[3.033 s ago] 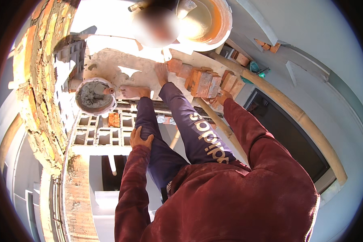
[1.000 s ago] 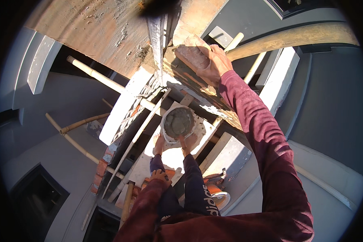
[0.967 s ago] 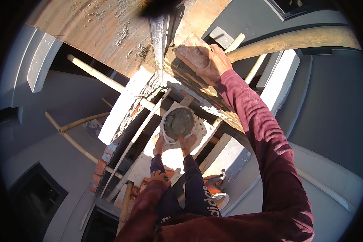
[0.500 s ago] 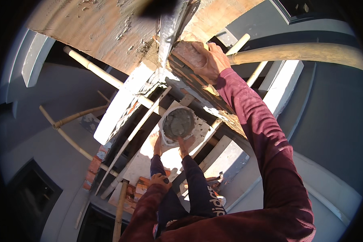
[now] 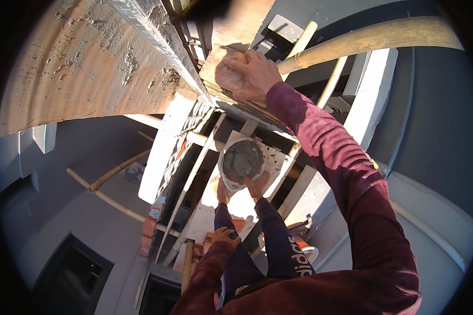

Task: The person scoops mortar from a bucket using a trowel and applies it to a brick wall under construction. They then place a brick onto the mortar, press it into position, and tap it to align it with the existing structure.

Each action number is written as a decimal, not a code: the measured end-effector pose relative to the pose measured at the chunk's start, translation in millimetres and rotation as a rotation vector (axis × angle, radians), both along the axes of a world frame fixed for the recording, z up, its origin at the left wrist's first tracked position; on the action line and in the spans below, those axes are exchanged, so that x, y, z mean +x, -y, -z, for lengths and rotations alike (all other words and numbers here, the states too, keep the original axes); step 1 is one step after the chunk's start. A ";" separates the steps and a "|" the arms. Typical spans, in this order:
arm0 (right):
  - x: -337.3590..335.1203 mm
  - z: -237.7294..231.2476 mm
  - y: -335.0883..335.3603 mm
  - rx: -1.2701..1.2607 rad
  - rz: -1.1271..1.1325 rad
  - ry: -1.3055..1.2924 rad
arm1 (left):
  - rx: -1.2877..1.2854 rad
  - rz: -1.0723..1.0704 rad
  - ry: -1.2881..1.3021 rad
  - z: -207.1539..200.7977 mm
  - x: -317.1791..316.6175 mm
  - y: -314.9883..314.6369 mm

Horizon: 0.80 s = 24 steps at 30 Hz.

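With my right arm stretched forward, my right hand point(image 5: 257, 77) grips a reddish brick point(image 5: 230, 72) at the top of the narrow masonry wall. My fingers lie over the brick's near side and top, and part of it is hidden under them. My left hand point(image 5: 225, 236) rests by my left thigh, its fingers curled around something small and dark that I cannot make out. Between my bare feet stands a round bucket of wet grey mortar point(image 5: 242, 159), on a pale, splattered board point(image 5: 202, 220).
A mortar-stained plywood panel point(image 5: 84, 68) and a long straight metal-looking edge point(image 5: 160, 39) rise beside the wall. Bamboo poles point(image 5: 373, 42) cross at right and left. Gaps open beside the board. A white ledge point(image 5: 160, 163) lies to the left, with a dark window opening point(image 5: 71, 270) below.
The whole view has shifted, so the plywood panel fills more of the upper left. My right hand stays on the brick, and my left hand stays by my thigh.
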State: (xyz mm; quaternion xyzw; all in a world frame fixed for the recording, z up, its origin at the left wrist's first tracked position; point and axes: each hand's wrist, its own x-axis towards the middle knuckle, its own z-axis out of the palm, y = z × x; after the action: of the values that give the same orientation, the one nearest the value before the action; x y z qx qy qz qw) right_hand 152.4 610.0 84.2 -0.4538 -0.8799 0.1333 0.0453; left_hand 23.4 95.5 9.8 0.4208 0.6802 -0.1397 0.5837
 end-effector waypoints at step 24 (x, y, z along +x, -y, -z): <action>4.5 14.6 -3.0 0.023 -0.013 -0.041 | -0.014 0.060 0.031 6.6 4.5 -5.3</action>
State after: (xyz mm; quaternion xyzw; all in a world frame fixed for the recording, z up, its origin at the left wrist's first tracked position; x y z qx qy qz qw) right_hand 156.8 613.0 69.6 -0.4448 -0.8832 0.1325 0.0676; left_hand 27.9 100.8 3.2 0.4389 0.6573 -0.1554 0.5926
